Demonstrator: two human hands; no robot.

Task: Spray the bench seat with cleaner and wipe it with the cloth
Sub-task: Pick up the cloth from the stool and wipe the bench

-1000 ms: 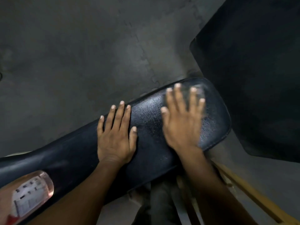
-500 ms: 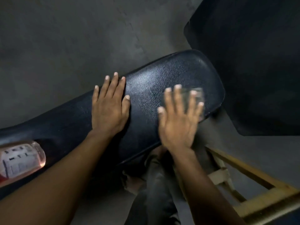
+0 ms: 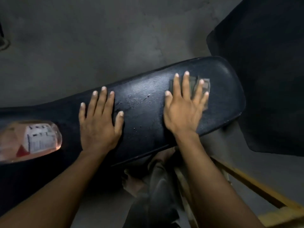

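The black padded bench seat (image 3: 144, 112) runs across the head view from 9 o'clock up toward 2 o'clock, its rounded end near the right. Its vinyl surface shows a sheen and a few small droplets around the middle, between the two hands.

The left hand (image 3: 98, 124) lies flat and open on the seat a little left of centre, palm down, fingers spread and pointing to 12 o'clock; it holds nothing. The right hand (image 3: 184, 111) is also flat and open with fingers spread, pressing a small grey cloth (image 3: 206, 85) down onto the seat toward its rounded end. The cloth is mostly covered by the fingers (image 3: 186, 86); its edge and a corner show past them at about 1 o'clock from the palm. The hand pins the cloth under the palm and fingers and is not closed around it.

A clear spray bottle (image 3: 31, 140) of pinkish cleaner with a white label lies on its side on the seat at 9 o'clock, just beside the left forearm; its nozzle end is out of view.

A dark mat (image 3: 266, 71) fills the area at 2 o'clock, on a grey concrete floor (image 3: 98, 38). A yellow frame bar (image 3: 256, 186) crosses at 4 o'clock, and the person's trouser leg (image 3: 158, 195) shows at 6 o'clock.
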